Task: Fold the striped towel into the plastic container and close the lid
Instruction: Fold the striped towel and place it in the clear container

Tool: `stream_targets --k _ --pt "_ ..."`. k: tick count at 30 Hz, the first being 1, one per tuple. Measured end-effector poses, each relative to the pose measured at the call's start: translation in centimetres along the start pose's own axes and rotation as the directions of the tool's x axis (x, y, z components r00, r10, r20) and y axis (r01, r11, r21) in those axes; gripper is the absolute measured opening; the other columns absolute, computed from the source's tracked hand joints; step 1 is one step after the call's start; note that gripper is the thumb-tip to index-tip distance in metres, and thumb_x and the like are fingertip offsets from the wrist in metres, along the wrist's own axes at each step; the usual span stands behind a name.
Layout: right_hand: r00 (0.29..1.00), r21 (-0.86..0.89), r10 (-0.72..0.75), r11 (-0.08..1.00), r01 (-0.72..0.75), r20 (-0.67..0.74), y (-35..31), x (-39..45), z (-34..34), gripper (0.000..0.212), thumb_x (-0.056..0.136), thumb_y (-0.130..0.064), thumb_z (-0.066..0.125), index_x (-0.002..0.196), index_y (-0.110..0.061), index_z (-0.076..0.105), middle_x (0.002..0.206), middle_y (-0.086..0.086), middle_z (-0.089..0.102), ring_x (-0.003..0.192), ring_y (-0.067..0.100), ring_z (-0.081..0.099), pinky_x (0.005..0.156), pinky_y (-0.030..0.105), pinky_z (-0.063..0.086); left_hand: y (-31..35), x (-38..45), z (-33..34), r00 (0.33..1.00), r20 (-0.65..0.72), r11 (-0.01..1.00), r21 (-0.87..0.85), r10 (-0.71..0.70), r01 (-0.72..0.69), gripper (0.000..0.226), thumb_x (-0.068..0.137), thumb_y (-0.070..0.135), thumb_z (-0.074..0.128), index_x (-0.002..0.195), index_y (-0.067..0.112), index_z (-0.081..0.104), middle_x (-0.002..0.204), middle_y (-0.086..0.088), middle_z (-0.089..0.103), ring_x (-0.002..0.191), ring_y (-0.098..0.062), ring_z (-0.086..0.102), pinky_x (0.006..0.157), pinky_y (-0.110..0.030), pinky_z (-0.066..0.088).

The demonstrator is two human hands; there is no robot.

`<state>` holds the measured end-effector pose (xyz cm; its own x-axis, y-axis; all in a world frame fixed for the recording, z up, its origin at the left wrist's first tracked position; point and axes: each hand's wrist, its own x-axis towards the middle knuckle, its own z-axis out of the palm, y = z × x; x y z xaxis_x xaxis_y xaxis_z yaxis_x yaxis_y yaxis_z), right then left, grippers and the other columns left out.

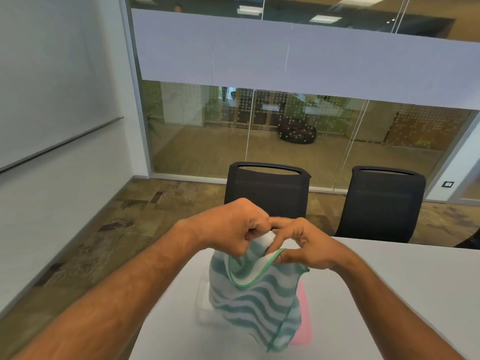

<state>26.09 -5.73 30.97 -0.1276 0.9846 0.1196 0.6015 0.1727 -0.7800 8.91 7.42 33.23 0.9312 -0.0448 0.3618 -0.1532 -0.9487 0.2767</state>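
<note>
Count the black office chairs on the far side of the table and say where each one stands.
2. One black mesh-backed office chair stands at the far edge of the white table, directly beyond the hands. The second black chair stands to its right. More may be out of frame.

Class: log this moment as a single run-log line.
left hand: gripping towel top | right hand: gripping towel top | striped towel: hanging above table | folded: no
</note>
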Motion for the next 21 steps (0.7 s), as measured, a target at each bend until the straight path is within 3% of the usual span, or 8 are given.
stream_targets --k 3,6,10,14,18,21 --pt "1.0 0.185 -0.02 0.983 0.019 0.003 0.2 -0.1 0.4 0.013 0.075 0.01 0.074 0.088 0.01 0.075 0.109 0.026 0.068 0.103 0.04 0.062 0.098 0.06 0.046 0.0 0.0 -0.1 1.0 -0.01 1.0 0.014 -0.011 0.011 0.036 0.054 -0.014 0.051 0.053 0.017 0.033 0.058 0.011 0.031 0.051 -0.009 0.029 0.045 -0.021 0.024" --pt "1.0 0.242 -0.024 0.97 0.024 -0.004 0.4 0.0 0.7 0.009 0.075 0.007 0.075 0.084 0.005 0.076 0.098 0.034 0.061 0.095 0.053 0.054 0.089 0.067 0.046 0.2 0.0 -0.3 0.999 -0.018 0.999 0.04 -0.026 0.027 0.042 0.055 -0.015 0.053 0.054 0.02 0.03 0.057 0.013 0.029 0.05 -0.007 0.029 0.046 -0.016 0.022" --pt "0.997 0.171 0.033 0.985 -0.021 -0.068 0.1 0.0 0.5 0.014 0.072 0.0 0.078 0.076 -0.013 0.08 0.09 0.026 0.057 0.09 0.043 0.056 0.082 0.061 0.054 -0.1 0.1 -0.3 0.999 0.003 0.995 0.081 -0.053 0.053 0.042 0.058 -0.014 0.054 0.054 0.02 0.029 0.058 0.012 0.032 0.051 -0.008 0.03 0.046 -0.02 0.024" --pt "0.99 0.008 0.106 0.994 -0.106 -0.093 -0.4 -0.1 -0.3 0.021 0.073 -0.007 0.079 0.071 -0.027 0.079 0.087 0.006 0.059 0.087 0.024 0.059 0.076 0.047 0.057 -0.9 -0.2 -0.5 0.994 0.039 0.987 0.131 -0.103 0.097 0.042 0.059 -0.013 0.055 0.053 0.02 0.03 0.061 0.009 0.036 0.054 -0.009 0.032 0.046 -0.021 0.025" --pt "0.984 -0.08 0.164 0.982 -0.169 -0.063 -0.5 -0.5 -1.4 0.018 0.073 -0.002 0.077 0.074 -0.02 0.08 0.095 0.004 0.066 0.093 0.024 0.063 0.082 0.048 0.058 -1.4 -0.5 -1.1 0.991 0.046 0.983 0.143 -0.124 0.116 0.047 0.057 -0.013 0.052 0.052 0.024 0.024 0.06 0.01 0.035 0.054 -0.009 0.032 0.047 -0.024 0.026" --pt "0.976 -0.134 0.211 0.967 -0.216 -0.051 -0.5 -1.0 -2.2 0.021 0.074 -0.002 0.077 0.072 -0.023 0.079 0.095 0.004 0.07 0.092 0.025 0.066 0.084 0.044 0.059 -1.8 -0.7 -1.4 0.985 0.046 0.971 0.181 -0.167 0.156 0.041 0.058 -0.014 0.055 0.053 0.019 0.03 0.062 0.005 0.041 0.056 -0.013 0.036 0.046 -0.029 0.029"
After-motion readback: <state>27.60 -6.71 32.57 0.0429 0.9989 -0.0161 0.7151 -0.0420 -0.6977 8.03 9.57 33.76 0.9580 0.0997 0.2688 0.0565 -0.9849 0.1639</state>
